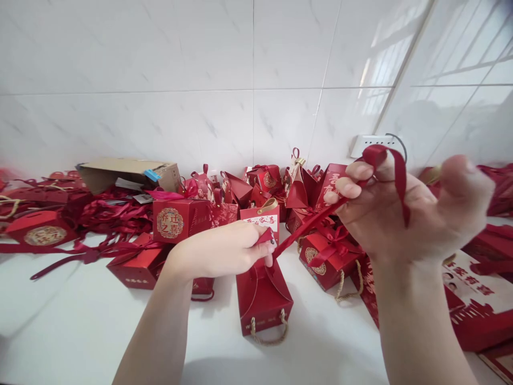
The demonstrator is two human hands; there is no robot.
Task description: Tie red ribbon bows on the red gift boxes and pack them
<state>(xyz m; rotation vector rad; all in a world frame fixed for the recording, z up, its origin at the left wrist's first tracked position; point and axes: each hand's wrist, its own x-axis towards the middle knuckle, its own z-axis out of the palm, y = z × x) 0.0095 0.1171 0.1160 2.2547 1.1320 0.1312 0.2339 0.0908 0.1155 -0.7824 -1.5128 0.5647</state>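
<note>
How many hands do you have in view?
2: the left hand over the front middle red box, pinching the ribbon, and the right hand, raised on the right, also holding it. No other hand shows.

The satin ribbon [309, 227] is deep crimson, the central gift box [256, 294] dark red with a beige rope handle [270, 343]; grey veins streak the white wall tiles [160, 48].
</note>
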